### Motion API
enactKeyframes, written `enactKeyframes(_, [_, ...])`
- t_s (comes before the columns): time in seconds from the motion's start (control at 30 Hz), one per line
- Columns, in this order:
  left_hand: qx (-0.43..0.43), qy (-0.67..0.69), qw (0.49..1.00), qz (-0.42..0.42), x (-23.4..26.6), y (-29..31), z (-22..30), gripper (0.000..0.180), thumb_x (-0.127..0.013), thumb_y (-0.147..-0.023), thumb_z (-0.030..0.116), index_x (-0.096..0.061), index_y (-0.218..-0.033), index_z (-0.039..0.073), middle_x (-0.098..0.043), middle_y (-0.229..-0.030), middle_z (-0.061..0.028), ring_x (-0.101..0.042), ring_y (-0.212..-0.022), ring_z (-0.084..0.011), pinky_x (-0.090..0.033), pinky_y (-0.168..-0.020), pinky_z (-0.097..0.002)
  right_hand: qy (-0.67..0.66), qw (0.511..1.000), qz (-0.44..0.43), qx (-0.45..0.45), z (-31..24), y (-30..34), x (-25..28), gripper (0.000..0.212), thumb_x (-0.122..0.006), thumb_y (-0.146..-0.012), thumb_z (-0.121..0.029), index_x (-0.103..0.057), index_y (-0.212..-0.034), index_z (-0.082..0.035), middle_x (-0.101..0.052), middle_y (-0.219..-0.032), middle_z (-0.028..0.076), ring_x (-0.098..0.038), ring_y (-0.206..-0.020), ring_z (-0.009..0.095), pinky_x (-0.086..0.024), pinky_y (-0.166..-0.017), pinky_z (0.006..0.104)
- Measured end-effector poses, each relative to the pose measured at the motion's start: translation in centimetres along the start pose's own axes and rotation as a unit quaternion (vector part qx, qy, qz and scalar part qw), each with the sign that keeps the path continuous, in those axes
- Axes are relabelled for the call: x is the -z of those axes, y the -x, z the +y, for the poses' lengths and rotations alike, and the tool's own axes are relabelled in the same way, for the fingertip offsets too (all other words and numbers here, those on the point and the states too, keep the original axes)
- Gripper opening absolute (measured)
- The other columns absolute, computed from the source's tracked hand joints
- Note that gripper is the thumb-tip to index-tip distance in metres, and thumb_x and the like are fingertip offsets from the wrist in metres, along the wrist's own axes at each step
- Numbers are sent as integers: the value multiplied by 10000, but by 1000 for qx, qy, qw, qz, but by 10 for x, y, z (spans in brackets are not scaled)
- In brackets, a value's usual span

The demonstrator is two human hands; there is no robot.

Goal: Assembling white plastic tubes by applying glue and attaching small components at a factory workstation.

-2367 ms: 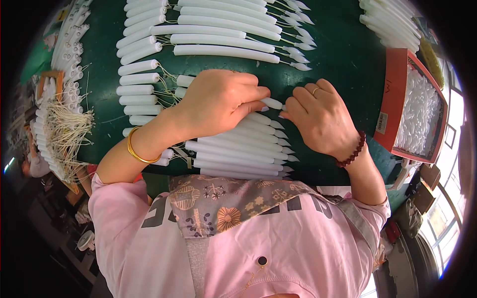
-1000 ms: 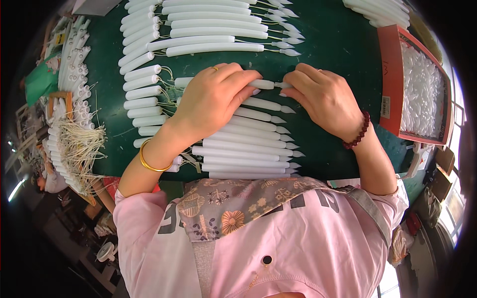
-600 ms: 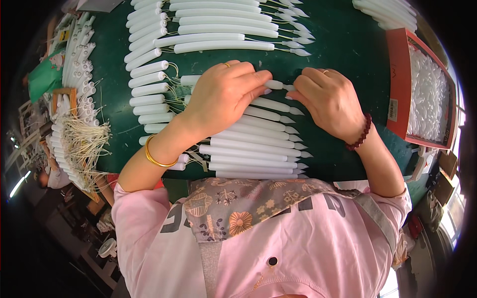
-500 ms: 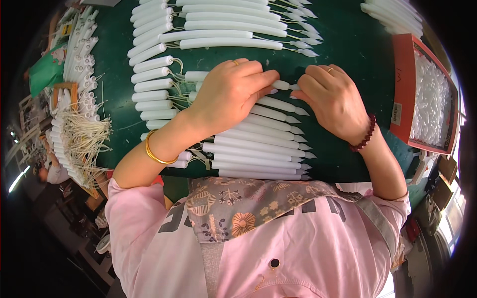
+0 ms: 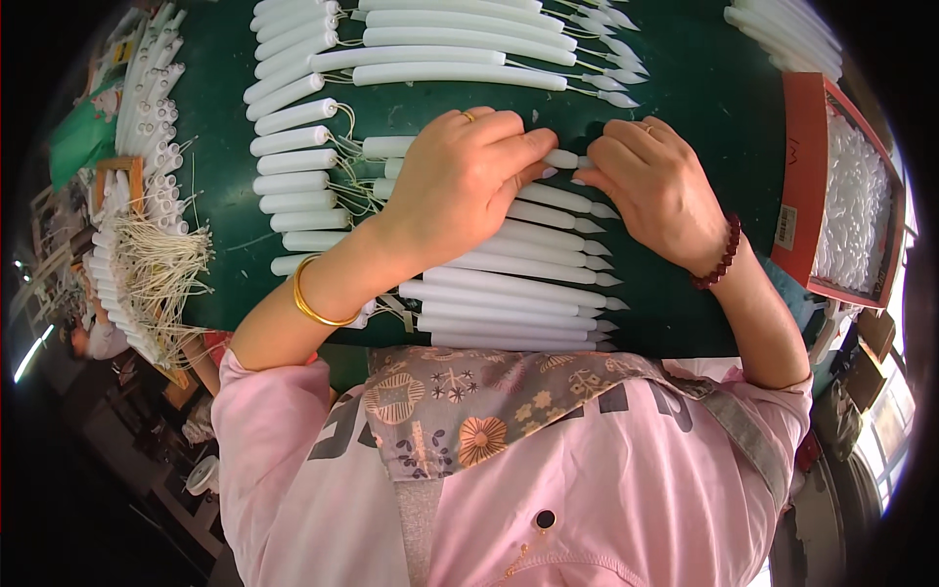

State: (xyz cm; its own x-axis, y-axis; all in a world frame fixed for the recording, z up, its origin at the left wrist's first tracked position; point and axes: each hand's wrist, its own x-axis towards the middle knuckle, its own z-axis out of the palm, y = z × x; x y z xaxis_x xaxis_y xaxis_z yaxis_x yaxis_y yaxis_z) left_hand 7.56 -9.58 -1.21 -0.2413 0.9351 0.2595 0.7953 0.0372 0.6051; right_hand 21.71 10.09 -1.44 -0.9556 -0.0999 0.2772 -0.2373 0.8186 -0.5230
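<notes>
My left hand is closed around a white electric taper candle, whose right end sticks out past my fingertips. At that end the fingers of my right hand pinch a small whitish piece, mostly hidden; it looks like a flame-shaped tip. Below my hands lies a row of white candles with pointed flame tips fitted at their right ends. Above, more candles have flame tips hanging out on thin wires. Short white tubes lie left of my left hand, wired to the candles.
An orange-red box full of small whitish flame tips stands at the right. White tubes lie behind it. Along the left are stacked white tubes and a bundle of cream wires. The table is green.
My right hand has drawn slightly closer to the candle's end, and less of the small piece shows between my hands. Both hands stay on the same candle. The view has shifted a little.
</notes>
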Motion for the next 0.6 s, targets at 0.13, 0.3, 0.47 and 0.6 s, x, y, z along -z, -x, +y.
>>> enactKeyframes(0.13, [47, 38, 997, -51, 18, -8, 13, 191, -747, -887, 47, -723, -1066, -15, -599, -844, -118, -596, -764, -306, -486, -694, -403, -12, 994, -109, -11, 12, -9, 25, 219, -759, -921, -218, -628, -901, -43, -595, -821, 117, -587, -758, 351, -469, -680, 418])
enactKeyframes(0.3, [29, -41, 999, 4, 33, -20, 8, 210, -766, -908, 94, -720, -1083, -12, -653, -1035, -127, -653, -886, -304, -526, -777, -383, 129, 987, 72, -69, 18, -8, 32, 198, -751, -935, -241, -645, -957, -75, -670, -892, 76, -648, -751, 314, -515, -702, 401])
enactKeyframes(0.47, [21, -214, 977, -15, 14, -40, -3, 225, -764, -901, 105, -692, -1102, 37, -642, -1069, -81, -639, -969, -296, -496, -878, -385, 115, 988, 56, -87, 22, 1, 19, 204, -756, -926, -228, -627, -1002, -90, -672, -879, 73, -665, -754, 311, -525, -688, 404])
enactKeyframes(0.6, [-25, -208, 978, -4, 8, -33, -7, 184, -766, -900, 142, -676, -1050, 86, -627, -1018, -33, -635, -950, -261, -474, -863, -404, 94, 991, 49, -83, 13, -3, 10, 233, -771, -892, -211, -596, -977, -83, -673, -841, 80, -662, -724, 303, -528, -658, 402])
